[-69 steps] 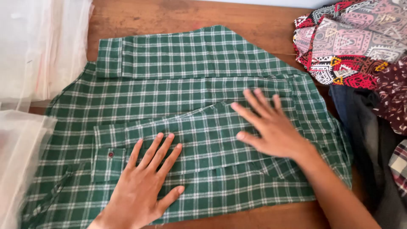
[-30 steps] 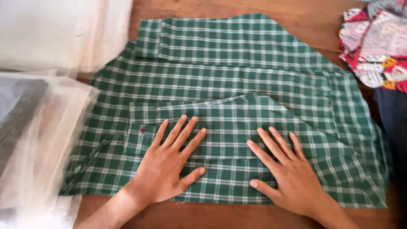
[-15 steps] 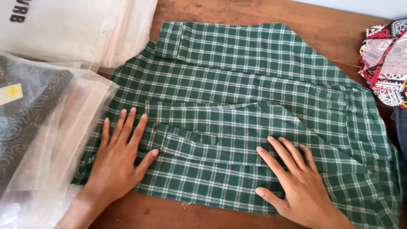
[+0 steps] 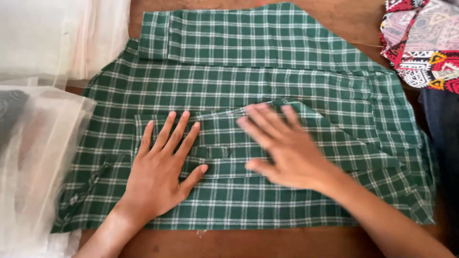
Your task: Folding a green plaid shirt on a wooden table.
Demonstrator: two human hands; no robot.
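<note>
A brown wooden table (image 4: 334, 241) with a smooth, slightly worn top carries the work, showing bare along the near edge and again at the far side. Nearest the camera, both forearms reach in from below. The left hand (image 4: 160, 172) lies flat, palm down, fingers spread wide and straight; its grip is fully open, closing on nothing and only pressing the cloth. The right hand (image 4: 284, 148) is blurred, also laid flat with fingers extended and apart, its grip open and resting on the same cloth just right of the other hand.

Under both palms lies a green checked shirt (image 4: 267, 76) of woven cotton-like fabric with thin white lines forming a grid. It is spread across the middle of the table, folded into a broad, roughly rectangular shape, with a sleeve folded across the front beneath the hands and a straight folded band at the far end.

At the left, clear, crinkled plastic bags (image 4: 38, 157) overlap the table's edge, touching the shirt's side. At the far right sits a pile of patterned fabric (image 4: 423, 45) in red, white and black, with dark cloth (image 4: 442, 143) below it.
</note>
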